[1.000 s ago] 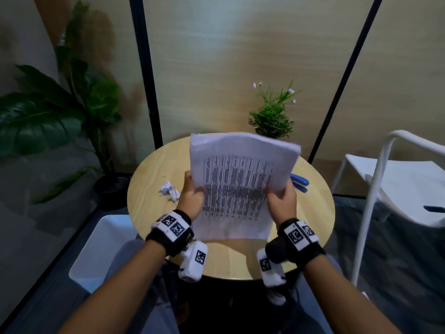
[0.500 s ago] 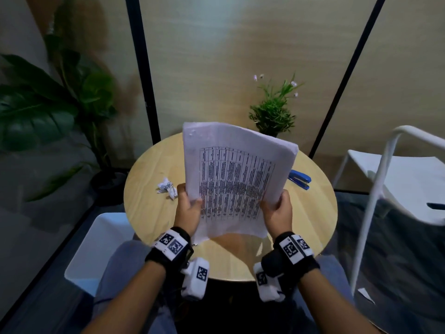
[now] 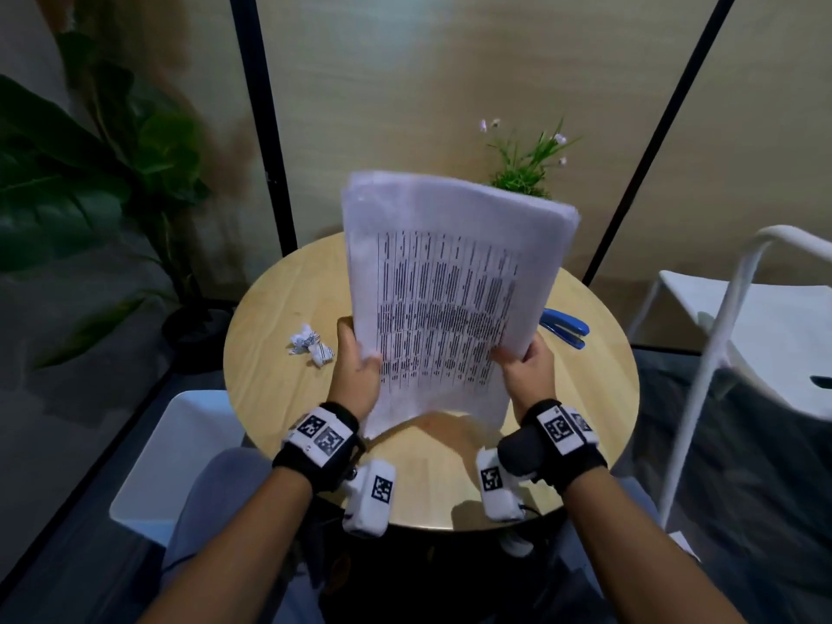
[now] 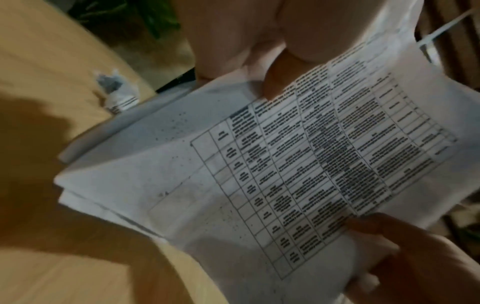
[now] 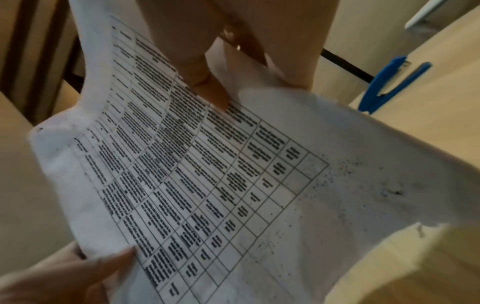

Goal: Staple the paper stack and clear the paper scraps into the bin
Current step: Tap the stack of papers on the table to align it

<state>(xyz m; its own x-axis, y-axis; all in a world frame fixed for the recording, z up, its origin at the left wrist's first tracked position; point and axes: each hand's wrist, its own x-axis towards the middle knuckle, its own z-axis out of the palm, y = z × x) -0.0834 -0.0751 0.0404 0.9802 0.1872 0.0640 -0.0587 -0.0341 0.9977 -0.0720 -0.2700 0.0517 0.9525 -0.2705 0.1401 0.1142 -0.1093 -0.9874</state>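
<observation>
A white paper stack (image 3: 445, 304) printed with a table stands nearly upright above the round wooden table (image 3: 270, 317). My left hand (image 3: 358, 369) grips its left edge with the thumb on the front sheet. My right hand (image 3: 524, 367) grips the right edge the same way. In the left wrist view the paper stack (image 4: 298, 168) fills the frame; in the right wrist view the paper stack (image 5: 207, 174) does too. A crumpled paper scrap (image 3: 310, 346) lies on the table left of my left hand. The blue stapler (image 3: 565, 328) lies at the right, behind the stack.
A white bin (image 3: 180, 448) stands on the floor at the table's left front. A small potted plant (image 3: 524, 171) sits at the table's far edge. A white chair (image 3: 738, 335) stands to the right, a large leafy plant (image 3: 90, 182) to the left.
Both hands have raised the stack and tilted it more upright, with its top edge now higher against the wall. The scrap and stapler lie where they were.
</observation>
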